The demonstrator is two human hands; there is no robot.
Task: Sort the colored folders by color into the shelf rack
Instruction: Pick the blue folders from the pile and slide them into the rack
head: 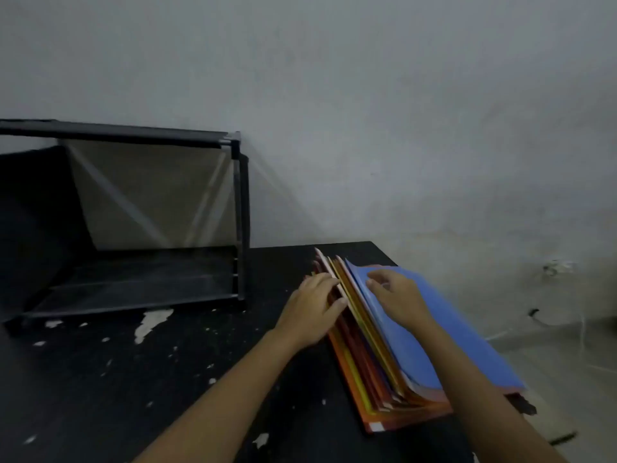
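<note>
Parting folders [367, 372]: left fingers [320, 283] straight, right fingers [378, 283] curled on blue folder [434, 335] edge.

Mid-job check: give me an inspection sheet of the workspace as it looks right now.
Surface: black table, paint chipped in white patches.
Job's things: black shelf rack at left by the wall; folder stack at right, fanned, blue folder on top, orange, yellow and red below; all folders seen are in the stack.
Clutter: nothing seen.
Grippers: left hand, fingers straight, pressed into the stack's left edges; right hand rests on the blue folder, fingers curled, grip unclear.
Cables: dark cable and thin white wires on the floor at right, off the table.
Surroundings: bare grey wall, dim light.
</note>
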